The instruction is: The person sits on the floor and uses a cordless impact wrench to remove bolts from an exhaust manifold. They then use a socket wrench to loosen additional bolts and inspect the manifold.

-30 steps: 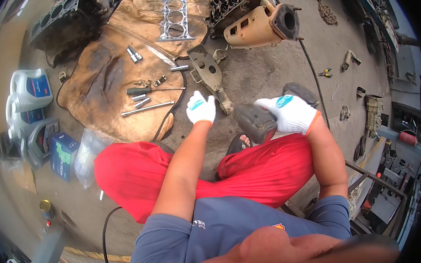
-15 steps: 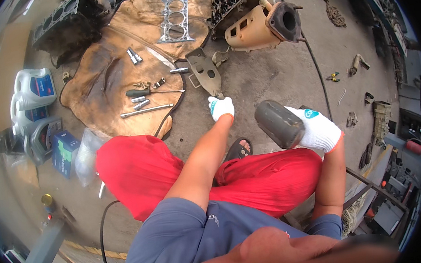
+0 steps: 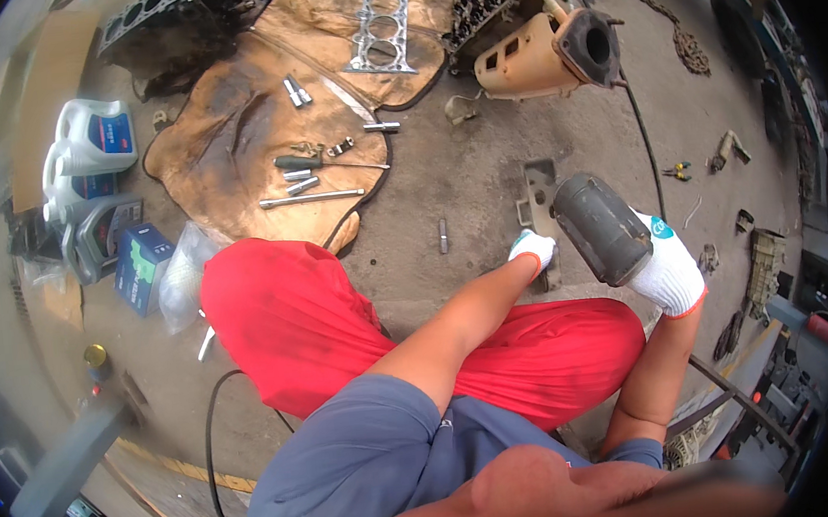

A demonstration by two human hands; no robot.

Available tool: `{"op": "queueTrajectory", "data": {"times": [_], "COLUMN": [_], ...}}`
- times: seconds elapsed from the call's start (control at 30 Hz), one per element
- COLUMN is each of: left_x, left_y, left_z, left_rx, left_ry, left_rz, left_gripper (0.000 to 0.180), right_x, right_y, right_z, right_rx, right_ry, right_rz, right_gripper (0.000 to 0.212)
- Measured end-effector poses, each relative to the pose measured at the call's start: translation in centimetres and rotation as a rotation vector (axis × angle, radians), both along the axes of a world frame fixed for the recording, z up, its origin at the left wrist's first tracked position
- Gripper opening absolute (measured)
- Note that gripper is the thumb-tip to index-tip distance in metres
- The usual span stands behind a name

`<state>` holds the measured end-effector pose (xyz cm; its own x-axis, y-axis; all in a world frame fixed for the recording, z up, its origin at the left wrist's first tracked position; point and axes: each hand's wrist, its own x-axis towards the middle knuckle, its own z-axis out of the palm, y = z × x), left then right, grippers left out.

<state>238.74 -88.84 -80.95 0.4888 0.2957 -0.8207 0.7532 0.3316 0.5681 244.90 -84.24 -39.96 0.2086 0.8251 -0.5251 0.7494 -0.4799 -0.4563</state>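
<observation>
My left hand point(image 3: 533, 249), in a white glove, is closed on the lower part of a flat dull metal bracket point(image 3: 538, 184) with a slot in it. The bracket is low over the floor or on it; I cannot tell which. My right hand point(image 3: 668, 271), also gloved, grips a dark grey cylindrical canister point(image 3: 603, 229) that lies tilted just right of the bracket. The fingers on the canister are mostly hidden. A short metal rod-like piece point(image 3: 443, 236) lies on the floor left of my left hand.
A stained brown mat point(image 3: 225, 127) bears a head gasket point(image 3: 382, 25), a screwdriver point(image 3: 302, 162), sockets and an extension bar point(image 3: 312, 198). An engine block point(image 3: 172, 28) stands far left, an exhaust manifold part point(image 3: 524, 57) far right. White jugs point(image 3: 93, 139) stand left; a black cable point(image 3: 641, 130) runs at right.
My left hand has carried the bracket right and nearer me, from beside the mat to beside the canister. The short metal piece on the floor now shows. The view has shifted slightly.
</observation>
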Motion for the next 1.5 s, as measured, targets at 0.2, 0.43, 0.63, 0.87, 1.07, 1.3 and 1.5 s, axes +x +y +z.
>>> {"op": "queueTrajectory", "data": {"times": [0.2,0.43,0.63,0.87,1.07,1.3,1.5], "left_x": [-7.5,-18.5,-17.6,-16.3,-14.6,-13.2,-10.4], "left_y": [15.8,30.7,31.5,31.7,33.2,32.4,32.4], "left_z": [6.0,3.3,0.4,-0.1,-1.0,-1.7,5.9], "left_rx": [0.879,1.286,1.317,1.25,1.223,0.694,-0.518], "left_ry": [0.134,0.209,0.251,0.324,0.338,-0.018,-0.817], "left_rz": [0.236,-0.174,-0.479,-0.519,-0.416,0.035,0.525], "left_gripper": [0.03,0.023,0.03,0.055,0.044,0.025,0.013], "right_x": [1.3,-0.6,-2.8,-4.1,-4.6,-4.7,1.4], "right_y": [0.5,4.9,6.8,5.7,4.8,4.1,1.4], "right_z": [-2.9,-3.2,-3.6,-3.9,-3.0,-3.0,-10.0], "right_rx": [-0.057,0.035,0.006,-0.113,-0.09,-0.08,0.014], "right_ry": [-0.018,0.027,0.043,0.061,0.058,0.124,0.069], "right_rz": [-0.027,0.14,0.275,0.304,0.289,0.153,0.059], "right_gripper": [0.056,0.06,0.065,0.076,0.079,0.066,0.07]}}
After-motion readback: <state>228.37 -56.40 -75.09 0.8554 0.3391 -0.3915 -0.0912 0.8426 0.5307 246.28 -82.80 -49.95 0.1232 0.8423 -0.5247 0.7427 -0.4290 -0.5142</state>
